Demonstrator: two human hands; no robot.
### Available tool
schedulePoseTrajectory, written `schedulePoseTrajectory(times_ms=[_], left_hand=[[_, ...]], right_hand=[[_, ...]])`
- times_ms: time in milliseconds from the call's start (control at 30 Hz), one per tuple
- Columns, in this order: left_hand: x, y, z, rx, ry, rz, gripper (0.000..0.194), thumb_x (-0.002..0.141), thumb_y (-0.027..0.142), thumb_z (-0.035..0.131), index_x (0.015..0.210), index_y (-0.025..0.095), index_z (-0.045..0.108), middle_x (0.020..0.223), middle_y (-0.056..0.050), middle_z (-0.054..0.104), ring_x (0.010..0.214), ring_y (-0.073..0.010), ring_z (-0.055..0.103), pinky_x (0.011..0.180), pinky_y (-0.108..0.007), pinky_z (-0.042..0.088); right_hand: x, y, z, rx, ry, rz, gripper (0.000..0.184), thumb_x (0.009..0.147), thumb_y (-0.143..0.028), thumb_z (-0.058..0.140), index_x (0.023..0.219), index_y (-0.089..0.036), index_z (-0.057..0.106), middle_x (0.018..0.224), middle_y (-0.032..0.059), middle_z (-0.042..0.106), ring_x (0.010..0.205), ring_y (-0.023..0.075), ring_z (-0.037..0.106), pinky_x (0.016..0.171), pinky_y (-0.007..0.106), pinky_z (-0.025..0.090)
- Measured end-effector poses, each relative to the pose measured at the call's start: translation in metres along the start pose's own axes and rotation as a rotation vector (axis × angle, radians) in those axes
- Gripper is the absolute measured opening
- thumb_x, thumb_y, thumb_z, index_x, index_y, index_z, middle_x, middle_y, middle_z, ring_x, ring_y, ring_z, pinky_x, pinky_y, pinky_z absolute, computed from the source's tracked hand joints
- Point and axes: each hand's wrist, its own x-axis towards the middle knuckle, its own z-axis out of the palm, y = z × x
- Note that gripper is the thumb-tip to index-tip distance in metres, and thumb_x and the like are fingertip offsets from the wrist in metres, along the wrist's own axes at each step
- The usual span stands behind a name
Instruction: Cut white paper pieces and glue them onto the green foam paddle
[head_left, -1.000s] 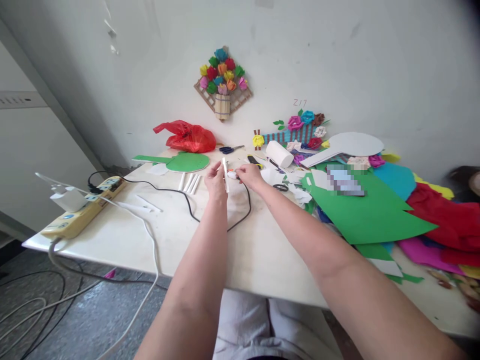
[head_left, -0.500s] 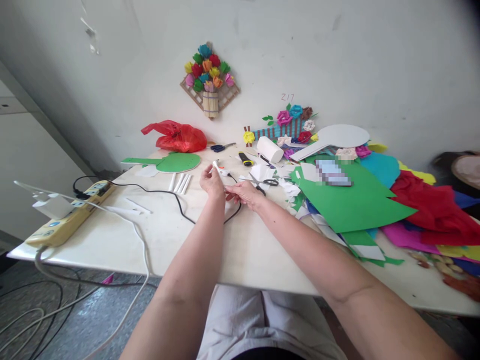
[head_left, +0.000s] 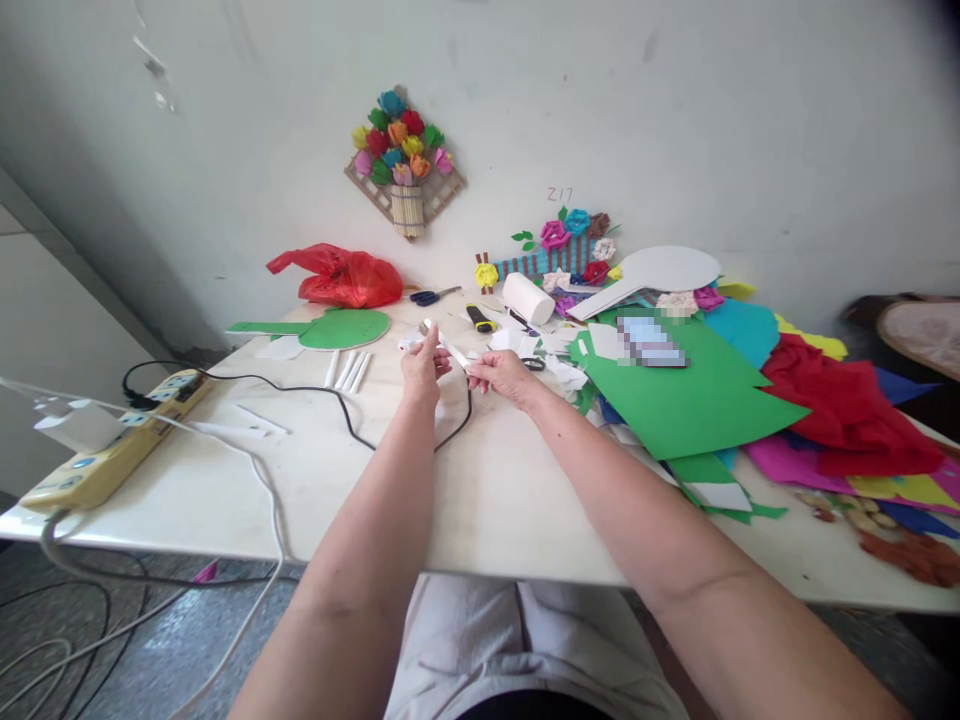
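My left hand (head_left: pixel 423 368) is closed around the upper left part of a white paper tube (head_left: pixel 454 352), which slants down to the right between my hands. At its lower right end, the fingers of my right hand (head_left: pixel 501 376) pinch the tube. Behind my left hand lies a small white item (head_left: pixel 409 343), mostly hidden. Several similar white tubes (head_left: pixel 351 371) lie side by side to the left. Scissors (head_left: pixel 533 364) are partly covered by paper scraps just beyond my right hand. A yellow-and-black cutter (head_left: pixel 480 318) rests farther back.
A yellow power strip (head_left: pixel 112 450) with cords stands at the left edge. Behind are a green paddle-shaped piece (head_left: pixel 345 328), a red plastic bag (head_left: pixel 349 277) and blue-handled scissors (head_left: pixel 435 296). Green sheets (head_left: pixel 675 400), a phone (head_left: pixel 651 341) and red crepe paper (head_left: pixel 847 400) cover the right.
My hands have moved apart slightly, and more of the white tube shows between them. The view has shifted a little to the right.
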Motion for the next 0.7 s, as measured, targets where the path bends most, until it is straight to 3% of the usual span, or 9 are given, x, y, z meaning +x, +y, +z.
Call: schedulePoseTrajectory(times_ms=[100, 267, 367, 700], left_hand=[[0.000, 0.000, -0.001, -0.011, -0.058, 0.000, 0.047, 0.052, 0.053, 0.073, 0.069, 0.014, 0.054, 0.053, 0.002, 0.054, 0.041, -0.0058, 0.047, 0.044, -0.019, 0.038], [0.004, 0.001, -0.006, -0.122, -0.022, -0.064, 0.049, 0.058, 0.062, 0.065, 0.066, 0.014, 0.054, 0.052, 0.000, 0.054, 0.041, -0.0068, 0.049, 0.042, -0.019, 0.037], [0.004, 0.002, -0.009, -0.148, -0.023, -0.066, 0.045, 0.057, 0.056, 0.069, 0.065, 0.014, 0.055, 0.052, 0.000, 0.053, 0.042, -0.0060, 0.049, 0.043, -0.018, 0.037], [0.004, 0.001, -0.011, -0.083, -0.081, 0.129, 0.028, 0.056, 0.034, 0.076, 0.062, 0.014, 0.059, 0.050, 0.005, 0.048, 0.043, -0.0031, 0.043, 0.044, -0.015, 0.035]], right_hand=[[-0.002, 0.000, -0.010, -0.080, -0.038, -0.033, 0.020, 0.072, -0.014, 0.057, 0.053, -0.013, 0.055, 0.047, -0.0026, 0.056, 0.039, 0.0042, 0.044, 0.043, 0.016, 0.035], [-0.005, -0.001, -0.021, -0.095, -0.126, -0.017, 0.016, 0.071, -0.018, 0.059, 0.056, -0.013, 0.057, 0.049, -0.0026, 0.057, 0.039, 0.0040, 0.044, 0.041, 0.016, 0.035], [-0.006, -0.002, -0.024, -0.112, -0.145, -0.010, 0.016, 0.070, -0.020, 0.060, 0.057, -0.013, 0.057, 0.049, -0.0029, 0.057, 0.038, 0.0037, 0.043, 0.041, 0.016, 0.034], [-0.001, 0.009, -0.036, -0.209, -0.189, -0.037, 0.017, 0.074, -0.022, 0.060, 0.060, -0.012, 0.060, 0.055, 0.0002, 0.061, 0.039, 0.0045, 0.047, 0.035, 0.015, 0.032]])
